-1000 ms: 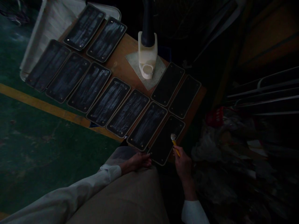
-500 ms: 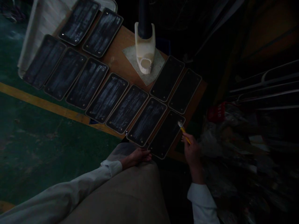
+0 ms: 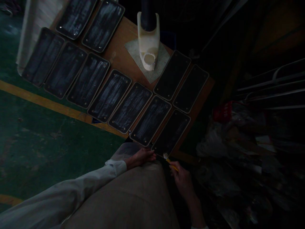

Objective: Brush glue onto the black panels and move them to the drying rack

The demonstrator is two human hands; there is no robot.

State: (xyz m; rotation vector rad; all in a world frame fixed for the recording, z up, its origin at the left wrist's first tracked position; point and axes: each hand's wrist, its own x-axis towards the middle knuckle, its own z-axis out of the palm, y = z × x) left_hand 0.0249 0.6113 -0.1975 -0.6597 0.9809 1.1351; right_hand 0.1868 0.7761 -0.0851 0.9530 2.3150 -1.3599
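Two hands: both low in the view, at the near edge of the worktop (image 3: pixel 124 60).
Right hand (image 3: pixel 182 178): fingers closed around a small yellow-handled brush (image 3: pixel 169 160).
Brush: its pale tip meets the near corner of the nearest dark panel (image 3: pixel 172 133).
Left hand (image 3: pixel 142 156): loosely curled, fingertips touching that panel's near end.
Panels: a long row of dark panels lies side by side; those further left carry whitish streaks (image 3: pixel 109 95).
Pot: a white pot (image 3: pixel 148 44) stands on a grey mat (image 3: pixel 146 62) behind the row.
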